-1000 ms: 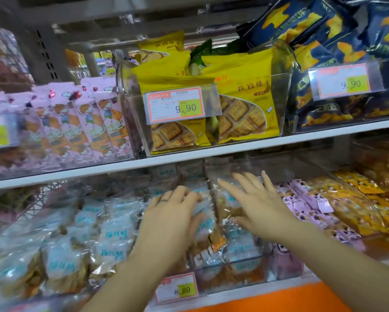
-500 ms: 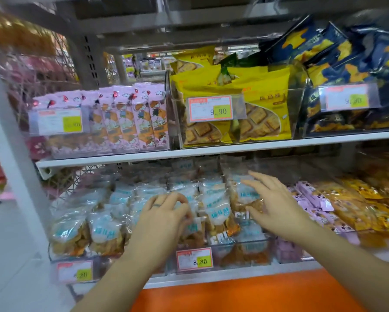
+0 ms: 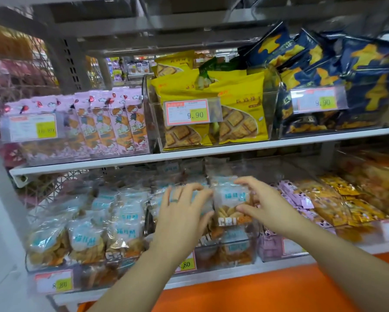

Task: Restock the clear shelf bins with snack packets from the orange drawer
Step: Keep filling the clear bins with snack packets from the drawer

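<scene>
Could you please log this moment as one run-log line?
right hand: pinches blue-label packet | left hand: grips neighbouring packet | place: middle clear bin

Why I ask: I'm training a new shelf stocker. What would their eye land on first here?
First, the two hands mid-frame, below the white shelf board: the right hand pinches a clear blue-labelled packet, and the left hand grips the neighbouring packet. Next come the bright yellow biscuit bags in the centre bin above, and the orange drawer front along the bottom.
</scene>
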